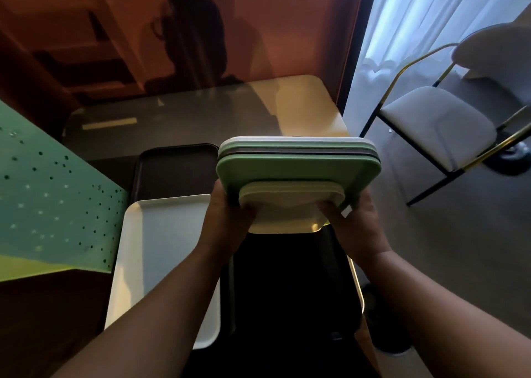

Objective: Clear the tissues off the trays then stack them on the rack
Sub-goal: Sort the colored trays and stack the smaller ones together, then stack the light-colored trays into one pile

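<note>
two bare forearms, no sleeves in view, left hand (230, 214) and right hand (355, 222) both bare, no gloves, no rings or watch seen, wrists plain, fingers mostly hidden, thumbs visible, dim light, detail soft, upper arms out of frame

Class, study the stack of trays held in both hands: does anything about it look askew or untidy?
Yes. The stack of trays is fanned: edges are staggered rather than flush, and the small cream tray juts toward the person. Left hand and right hand grip its near corners.
</note>
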Tool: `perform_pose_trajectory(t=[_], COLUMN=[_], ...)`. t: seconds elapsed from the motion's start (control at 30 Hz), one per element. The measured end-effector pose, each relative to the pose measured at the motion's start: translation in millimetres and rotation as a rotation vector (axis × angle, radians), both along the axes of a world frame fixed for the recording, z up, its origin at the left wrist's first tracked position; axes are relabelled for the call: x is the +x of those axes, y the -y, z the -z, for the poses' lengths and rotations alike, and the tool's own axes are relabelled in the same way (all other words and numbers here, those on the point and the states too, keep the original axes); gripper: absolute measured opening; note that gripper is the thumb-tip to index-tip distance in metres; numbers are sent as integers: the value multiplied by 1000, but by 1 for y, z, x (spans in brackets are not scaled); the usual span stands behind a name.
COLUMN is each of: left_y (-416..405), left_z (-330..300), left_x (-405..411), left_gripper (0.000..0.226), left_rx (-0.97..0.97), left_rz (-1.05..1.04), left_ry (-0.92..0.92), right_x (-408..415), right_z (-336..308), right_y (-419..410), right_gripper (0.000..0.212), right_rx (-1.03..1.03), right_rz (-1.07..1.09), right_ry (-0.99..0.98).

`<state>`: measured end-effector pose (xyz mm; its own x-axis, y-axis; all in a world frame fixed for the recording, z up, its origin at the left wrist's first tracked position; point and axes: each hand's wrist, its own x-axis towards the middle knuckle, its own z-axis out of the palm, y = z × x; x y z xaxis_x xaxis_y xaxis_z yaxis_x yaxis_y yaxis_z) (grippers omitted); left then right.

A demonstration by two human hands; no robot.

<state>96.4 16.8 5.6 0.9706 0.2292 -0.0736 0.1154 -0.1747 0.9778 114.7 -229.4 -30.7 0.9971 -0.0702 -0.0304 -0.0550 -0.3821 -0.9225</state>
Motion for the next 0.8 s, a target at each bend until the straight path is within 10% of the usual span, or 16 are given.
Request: perform_pose_trajectory(t=[0.43,0.8], left_y=[-11,-106], left_z=[3,-20], left_x=[26,-25], left_gripper=[54,37], left_rx=[55,-122], left_rz=[46,-305], left_ry=[-36,-483], right_x=[23,8], right_z=[-19,-29], right_y=[-7,-119], right_gripper=[46,45], right_rx=[10,135], right_rz=[-49,-59], right_ry=[-58,-446])
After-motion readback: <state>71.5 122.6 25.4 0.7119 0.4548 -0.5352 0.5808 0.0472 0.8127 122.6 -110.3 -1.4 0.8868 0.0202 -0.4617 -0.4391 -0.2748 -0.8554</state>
